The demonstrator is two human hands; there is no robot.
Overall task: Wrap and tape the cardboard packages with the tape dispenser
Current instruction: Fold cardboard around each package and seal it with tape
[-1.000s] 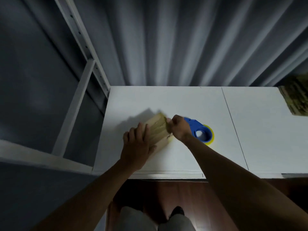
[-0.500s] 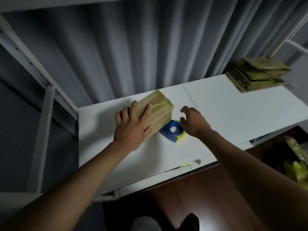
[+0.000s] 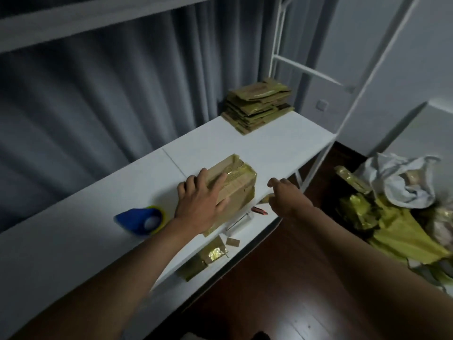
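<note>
Left hand pressed flat on taped cardboard box, fingers spread; right hand empty, loosely open beside it. Tape dispenser left of box.

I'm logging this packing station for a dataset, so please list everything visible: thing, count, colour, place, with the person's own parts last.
Taped brown cardboard package: one, brown with shiny yellowish tape, middle of the white table.
Blue tape dispenser with yellow roll: one, blue and yellow, on the table left of the package.
Stack of flattened cardboard pieces: one stack, olive-brown, far end of the table.
Small red-and-black tool: one, near the front edge; too small to identify.
Tape and cardboard scraps: several, gold-brown, front edge.
Heap of yellow wrapping and white cloth: one heap, on the right, off the table.
Grey curtain: one, behind the table.
Left hand: flat on the package.
Right hand: open, empty, right of the package.
</note>
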